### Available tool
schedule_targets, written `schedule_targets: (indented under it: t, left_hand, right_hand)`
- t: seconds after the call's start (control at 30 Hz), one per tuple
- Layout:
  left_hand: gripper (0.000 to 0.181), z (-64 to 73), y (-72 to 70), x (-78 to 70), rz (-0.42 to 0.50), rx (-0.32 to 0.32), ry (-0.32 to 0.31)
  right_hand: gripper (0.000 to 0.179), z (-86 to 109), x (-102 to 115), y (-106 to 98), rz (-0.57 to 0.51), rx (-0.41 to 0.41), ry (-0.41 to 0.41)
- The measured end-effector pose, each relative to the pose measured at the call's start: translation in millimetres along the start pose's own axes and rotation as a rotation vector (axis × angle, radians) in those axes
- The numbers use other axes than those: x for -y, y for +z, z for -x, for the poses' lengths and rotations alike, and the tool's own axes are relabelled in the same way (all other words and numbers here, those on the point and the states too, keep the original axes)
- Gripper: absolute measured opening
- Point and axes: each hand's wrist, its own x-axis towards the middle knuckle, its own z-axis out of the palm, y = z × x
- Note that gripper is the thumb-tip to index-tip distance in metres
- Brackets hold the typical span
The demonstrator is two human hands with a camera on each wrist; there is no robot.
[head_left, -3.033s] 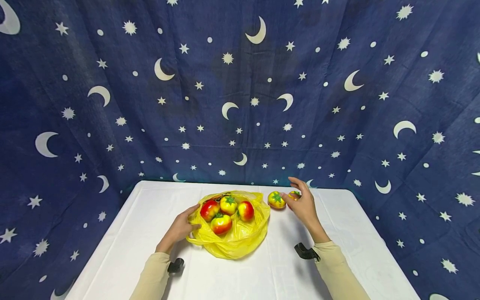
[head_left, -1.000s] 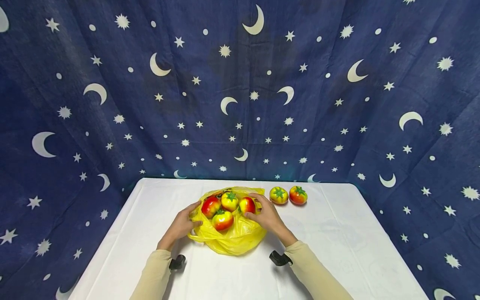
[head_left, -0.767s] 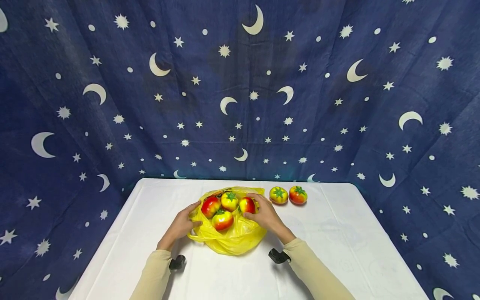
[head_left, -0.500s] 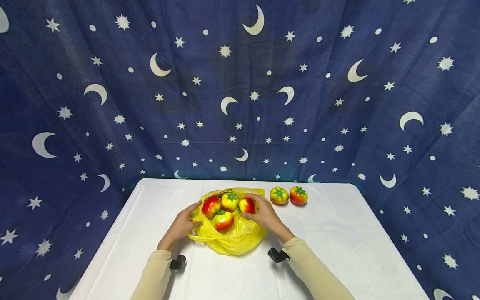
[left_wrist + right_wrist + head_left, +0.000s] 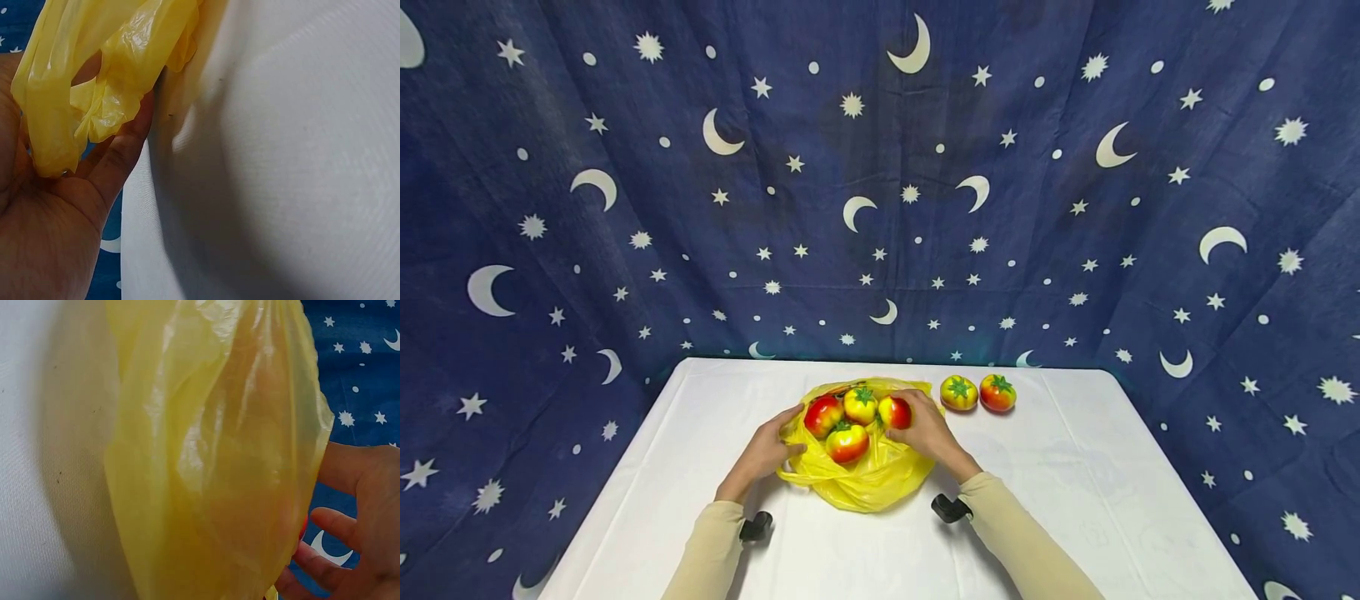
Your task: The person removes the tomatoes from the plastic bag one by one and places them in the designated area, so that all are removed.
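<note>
A yellow plastic bag lies open on the white table with several red-yellow tomatoes inside. My left hand grips the bag's left edge; in the left wrist view the crumpled bag plastic lies across the left hand's palm. My right hand reaches in from the right, its fingers curled round the rightmost tomato. In the right wrist view the bag's wall hides most of that tomato, with the right hand's fingers bent beside it.
Two more tomatoes, one yellowish and one redder, sit side by side on the table just right of the bag. A dark blue cloth with moons and stars hangs behind and on both sides of the table.
My right hand left the two tomatoes on the table and came to the bag's right tomato. Over the last second it only edged slightly left. The left hand kept its hold.
</note>
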Motion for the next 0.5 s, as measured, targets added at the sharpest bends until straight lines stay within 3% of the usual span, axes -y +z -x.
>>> schedule_targets:
  t: [0.2, 0.5]
  left_hand:
    - [0.076, -0.2, 0.5, -0.4, 0.002, -0.002, -0.022]
    - [0.076, 0.9, -0.1, -2.1, 0.006, -0.011, 0.001]
  right_hand:
    - [0.066, -1.1, -1.8, 4.1, 0.012, -0.023, -0.006]
    - [0.068, -3.2, -6.8, 7.6, 0.032, -0.052, -0.019]
